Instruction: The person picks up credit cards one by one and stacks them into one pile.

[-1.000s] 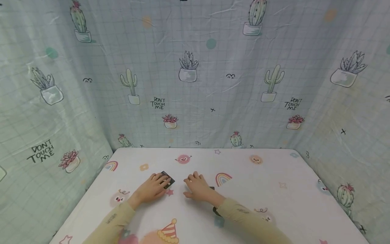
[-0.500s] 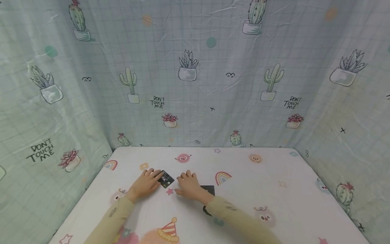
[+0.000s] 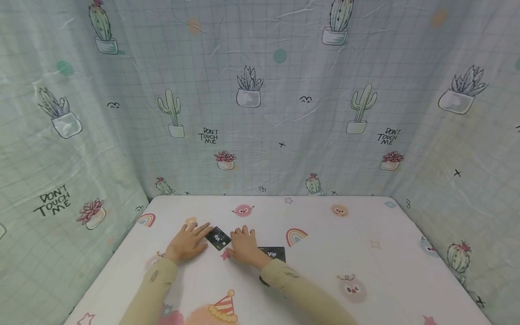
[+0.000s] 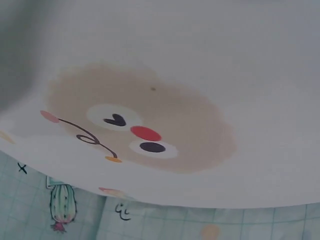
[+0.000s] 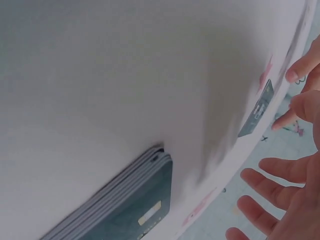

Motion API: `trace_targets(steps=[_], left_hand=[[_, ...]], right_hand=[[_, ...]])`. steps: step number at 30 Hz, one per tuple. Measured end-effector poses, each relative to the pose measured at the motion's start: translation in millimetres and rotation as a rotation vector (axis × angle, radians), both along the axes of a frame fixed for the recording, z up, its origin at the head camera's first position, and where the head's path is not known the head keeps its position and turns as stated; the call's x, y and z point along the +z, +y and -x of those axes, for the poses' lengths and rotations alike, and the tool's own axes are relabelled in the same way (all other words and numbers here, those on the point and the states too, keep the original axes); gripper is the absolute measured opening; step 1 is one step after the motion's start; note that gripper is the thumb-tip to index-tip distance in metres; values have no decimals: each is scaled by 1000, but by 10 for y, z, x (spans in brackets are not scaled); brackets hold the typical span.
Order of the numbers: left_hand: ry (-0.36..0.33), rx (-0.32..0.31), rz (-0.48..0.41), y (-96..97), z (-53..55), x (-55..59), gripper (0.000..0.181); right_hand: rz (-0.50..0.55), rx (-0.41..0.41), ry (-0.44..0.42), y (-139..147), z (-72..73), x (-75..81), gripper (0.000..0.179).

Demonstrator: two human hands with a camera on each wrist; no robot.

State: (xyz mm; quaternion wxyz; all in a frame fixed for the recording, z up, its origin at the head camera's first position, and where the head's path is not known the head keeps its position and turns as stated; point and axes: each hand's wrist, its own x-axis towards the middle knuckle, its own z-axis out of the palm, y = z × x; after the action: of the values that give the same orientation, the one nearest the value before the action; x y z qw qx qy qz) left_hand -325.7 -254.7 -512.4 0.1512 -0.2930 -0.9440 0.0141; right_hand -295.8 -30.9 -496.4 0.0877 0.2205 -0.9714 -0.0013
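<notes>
A dark bank-style card [image 3: 218,238] marked "Vip" lies askew on the table between the two hands. My left hand [image 3: 186,244] has its fingers extended, fingertips at the card's left corner. At the card's right edge are the fingertips of my right hand [image 3: 244,245], loosely bent and holding nothing. In the right wrist view the right hand's spread fingers [image 5: 272,192] show no object among them. Behind the right wrist sits a stack of similar dark cards [image 5: 132,202], partly hidden by the forearm in the head view. The left wrist view shows no card.
The white table [image 3: 333,257] is printed with rainbows, stars and cartoon faces. Cactus-patterned cloth [image 3: 260,122] hangs behind it and along both sides. Below the right forearm, a dark rounded edge [image 3: 264,281] peeks out.
The left hand has drawn back leftward off the card, uncovering it. The right hand has moved left up to the card, revealing more of the stack behind its wrist.
</notes>
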Motion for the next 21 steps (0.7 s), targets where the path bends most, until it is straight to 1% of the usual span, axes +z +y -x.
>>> trace_targets(steps=[5, 8, 10, 12, 13, 18, 21], left_hand=[[-43, 35, 7, -18, 7, 7, 54], [-40, 40, 9, -5, 23, 4, 56], [-31, 33, 3, 11, 38, -3, 57], [-25, 24, 8, 31, 56, -16, 57], [-33, 26, 14, 40, 68, -24, 57], [-71, 32, 53, 88, 103, -56, 55], [-72, 28, 68, 108, 109, -55, 53]], right_hand=[[17, -23, -1, -39, 39, -50, 50], [21, -29, 7, -54, 68, -84, 50], [25, -31, 4, -64, 80, -97, 50], [19, -34, -7, -75, 91, -109, 51], [18, -37, -16, -82, 94, -112, 52], [-40, -51, -35, -122, 125, -164, 55], [-76, -48, -45, -146, 149, -204, 53]])
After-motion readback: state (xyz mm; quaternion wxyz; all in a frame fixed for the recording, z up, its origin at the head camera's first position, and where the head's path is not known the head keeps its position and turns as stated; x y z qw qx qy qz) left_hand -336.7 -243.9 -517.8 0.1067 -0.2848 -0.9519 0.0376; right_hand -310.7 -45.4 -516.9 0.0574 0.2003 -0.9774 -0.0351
